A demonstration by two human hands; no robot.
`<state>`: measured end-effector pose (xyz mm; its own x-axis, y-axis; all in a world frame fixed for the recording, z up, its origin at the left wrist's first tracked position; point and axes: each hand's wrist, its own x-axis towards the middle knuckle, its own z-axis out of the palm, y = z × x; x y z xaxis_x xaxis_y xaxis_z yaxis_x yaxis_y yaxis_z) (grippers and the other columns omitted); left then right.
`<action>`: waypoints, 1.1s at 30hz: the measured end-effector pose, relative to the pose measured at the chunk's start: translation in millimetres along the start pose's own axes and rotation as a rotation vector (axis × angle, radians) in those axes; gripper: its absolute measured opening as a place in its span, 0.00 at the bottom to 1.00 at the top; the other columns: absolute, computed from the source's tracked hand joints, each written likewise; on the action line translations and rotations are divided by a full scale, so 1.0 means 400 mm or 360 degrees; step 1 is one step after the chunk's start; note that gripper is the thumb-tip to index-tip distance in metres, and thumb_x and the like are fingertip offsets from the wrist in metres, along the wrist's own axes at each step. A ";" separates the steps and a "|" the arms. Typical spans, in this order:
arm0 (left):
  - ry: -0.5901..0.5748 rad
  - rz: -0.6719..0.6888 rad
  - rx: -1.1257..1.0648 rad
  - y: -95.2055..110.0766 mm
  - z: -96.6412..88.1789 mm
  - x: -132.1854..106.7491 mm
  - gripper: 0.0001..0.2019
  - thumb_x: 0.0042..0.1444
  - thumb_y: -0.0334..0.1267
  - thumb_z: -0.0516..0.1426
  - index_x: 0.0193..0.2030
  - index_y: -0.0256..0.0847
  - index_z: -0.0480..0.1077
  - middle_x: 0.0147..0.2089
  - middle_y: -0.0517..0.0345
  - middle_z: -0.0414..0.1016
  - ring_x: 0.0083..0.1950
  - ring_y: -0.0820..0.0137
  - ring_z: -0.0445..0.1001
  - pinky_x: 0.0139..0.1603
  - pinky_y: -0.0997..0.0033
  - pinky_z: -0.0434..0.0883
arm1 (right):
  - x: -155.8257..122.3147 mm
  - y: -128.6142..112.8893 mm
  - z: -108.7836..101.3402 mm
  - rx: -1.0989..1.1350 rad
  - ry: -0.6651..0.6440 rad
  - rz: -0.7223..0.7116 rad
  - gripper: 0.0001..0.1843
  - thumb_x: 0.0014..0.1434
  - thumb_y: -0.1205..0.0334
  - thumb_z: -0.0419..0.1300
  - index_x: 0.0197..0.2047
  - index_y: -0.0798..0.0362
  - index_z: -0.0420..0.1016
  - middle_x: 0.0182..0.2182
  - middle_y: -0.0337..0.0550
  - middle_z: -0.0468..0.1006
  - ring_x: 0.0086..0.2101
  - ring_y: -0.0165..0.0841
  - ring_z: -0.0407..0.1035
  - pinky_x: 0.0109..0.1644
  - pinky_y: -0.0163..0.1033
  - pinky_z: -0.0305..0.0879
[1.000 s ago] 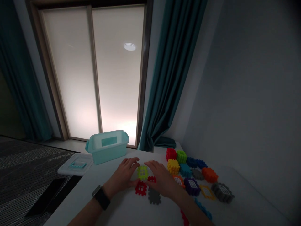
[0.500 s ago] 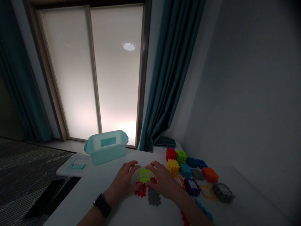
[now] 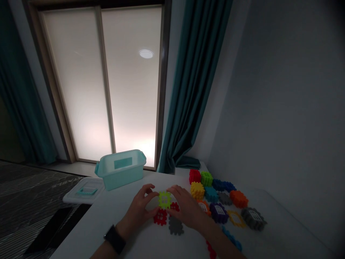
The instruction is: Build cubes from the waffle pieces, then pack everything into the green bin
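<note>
A lime-green notched building tile (image 3: 164, 200) with a window pattern stands between both hands, its face turned toward me. My left hand (image 3: 140, 208) is closed on its left edge, thumb low and index finger high; a dark watch (image 3: 115, 239) is on that wrist. On the opposite edge, my right hand (image 3: 187, 208) grips the same tile with thumb and fingers. Under and in front of it lies a red window tile (image 3: 160, 217). A second red tile (image 3: 174, 206) is partly hidden by my right hand. A grey notched tile (image 3: 176, 226) lies nearest me.
Stacks of coloured tiles cover the table's right side, among them yellow (image 3: 197, 190), purple (image 3: 219, 213), orange (image 3: 238, 199) and grey (image 3: 253, 218). A teal bin (image 3: 124, 178) stands at the back left, beside its lid (image 3: 84, 190). A wall borders the right.
The lime-green tile is tilted slightly more upright, so its window pattern shows more clearly. Both hands stay around it, and the view has shifted a little.
</note>
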<state>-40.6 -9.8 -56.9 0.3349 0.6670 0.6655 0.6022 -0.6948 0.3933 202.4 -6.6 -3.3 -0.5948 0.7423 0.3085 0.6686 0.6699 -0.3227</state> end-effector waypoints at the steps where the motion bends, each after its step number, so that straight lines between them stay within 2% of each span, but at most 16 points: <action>1: 0.0007 -0.0011 -0.0009 0.000 -0.002 0.000 0.16 0.56 0.32 0.61 0.52 0.43 0.71 0.59 0.46 0.64 0.51 0.61 0.73 0.53 0.58 0.76 | -0.001 0.001 0.001 -0.0019 0.0023 -0.0056 0.30 0.57 0.64 0.66 0.62 0.48 0.65 0.58 0.49 0.71 0.57 0.45 0.67 0.62 0.52 0.64; 4: 0.0019 -0.0052 -0.0053 -0.001 -0.006 0.001 0.16 0.56 0.33 0.61 0.52 0.43 0.70 0.59 0.46 0.64 0.51 0.61 0.73 0.54 0.59 0.76 | -0.002 0.010 0.008 -0.0113 0.0151 -0.0226 0.27 0.59 0.68 0.63 0.61 0.50 0.66 0.58 0.49 0.73 0.57 0.43 0.68 0.63 0.51 0.64; 10: 0.0051 -0.0156 -0.0278 0.013 -0.013 0.011 0.15 0.53 0.31 0.62 0.49 0.43 0.71 0.58 0.48 0.64 0.50 0.62 0.72 0.54 0.59 0.74 | 0.004 0.040 0.036 -0.0254 0.0530 -0.0563 0.13 0.67 0.70 0.54 0.52 0.49 0.72 0.51 0.50 0.78 0.49 0.40 0.73 0.54 0.50 0.72; 12: -0.0005 -0.0211 -0.0438 0.022 -0.015 0.015 0.14 0.53 0.31 0.62 0.47 0.43 0.72 0.56 0.49 0.64 0.48 0.63 0.72 0.53 0.60 0.73 | 0.007 0.045 0.039 -0.0216 0.0610 -0.0611 0.11 0.69 0.68 0.53 0.50 0.49 0.73 0.48 0.49 0.79 0.47 0.39 0.74 0.52 0.49 0.72; 15: -0.0146 -0.0326 -0.0745 0.030 -0.016 0.022 0.10 0.58 0.35 0.60 0.47 0.42 0.73 0.54 0.50 0.66 0.45 0.65 0.72 0.48 0.63 0.74 | 0.009 0.043 0.033 -0.0073 0.0652 -0.0605 0.09 0.70 0.67 0.53 0.47 0.50 0.73 0.44 0.46 0.80 0.45 0.38 0.74 0.50 0.47 0.72; 19: -0.0218 -0.0422 -0.0971 0.028 -0.008 0.031 0.11 0.65 0.43 0.55 0.46 0.41 0.75 0.49 0.50 0.68 0.47 0.63 0.73 0.47 0.64 0.72 | 0.012 0.034 0.023 0.0108 0.0640 -0.0519 0.08 0.71 0.65 0.52 0.46 0.50 0.73 0.41 0.44 0.80 0.44 0.38 0.73 0.50 0.47 0.69; 22: -0.0236 -0.0414 -0.0920 0.026 0.001 0.031 0.14 0.68 0.43 0.51 0.42 0.39 0.76 0.45 0.51 0.70 0.45 0.63 0.73 0.46 0.65 0.71 | 0.013 0.033 0.025 0.0234 0.0613 -0.0347 0.08 0.70 0.64 0.52 0.43 0.50 0.73 0.38 0.44 0.80 0.41 0.38 0.73 0.48 0.46 0.68; 23: -0.0212 -0.0403 -0.0871 0.026 0.004 0.029 0.14 0.68 0.42 0.51 0.44 0.39 0.76 0.44 0.51 0.70 0.44 0.64 0.73 0.46 0.64 0.72 | 0.014 0.034 0.027 0.0282 0.0597 -0.0279 0.08 0.70 0.64 0.53 0.43 0.50 0.74 0.38 0.44 0.80 0.41 0.38 0.73 0.48 0.46 0.68; 25: -0.0125 -0.0356 -0.0707 0.027 0.007 0.020 0.13 0.65 0.38 0.53 0.54 0.41 0.72 0.47 0.51 0.70 0.43 0.65 0.73 0.47 0.63 0.73 | 0.015 0.035 0.029 0.0371 0.0549 -0.0161 0.09 0.69 0.64 0.53 0.43 0.50 0.75 0.38 0.44 0.80 0.41 0.39 0.73 0.47 0.45 0.68; 28: -0.0060 -0.0191 -0.0379 0.027 0.007 0.005 0.31 0.55 0.31 0.59 0.67 0.46 0.61 0.56 0.48 0.67 0.47 0.63 0.73 0.54 0.58 0.72 | 0.016 0.031 0.028 0.0472 0.0443 -0.0041 0.10 0.68 0.62 0.55 0.44 0.50 0.78 0.38 0.45 0.80 0.41 0.39 0.73 0.49 0.46 0.67; 30: -0.0101 -0.0073 -0.0213 0.022 0.007 -0.001 0.35 0.51 0.29 0.62 0.67 0.47 0.61 0.59 0.47 0.65 0.50 0.61 0.72 0.56 0.56 0.72 | 0.015 0.022 0.025 0.0537 0.0373 0.0044 0.11 0.67 0.61 0.55 0.45 0.49 0.79 0.38 0.45 0.81 0.41 0.39 0.73 0.49 0.45 0.67; 33: -0.0142 0.0013 -0.0062 0.012 0.006 -0.004 0.33 0.51 0.30 0.64 0.64 0.47 0.64 0.60 0.47 0.65 0.51 0.60 0.73 0.55 0.56 0.74 | 0.014 0.005 0.020 0.0643 0.0294 0.0212 0.12 0.66 0.60 0.55 0.47 0.49 0.79 0.38 0.44 0.81 0.40 0.39 0.74 0.46 0.43 0.68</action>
<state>-36.4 -13.4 -57.4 0.4041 0.6814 0.6103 0.5710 -0.7091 0.4136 197.0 -0.9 -9.4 -0.4015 0.8319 0.3830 0.4847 0.5479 -0.6818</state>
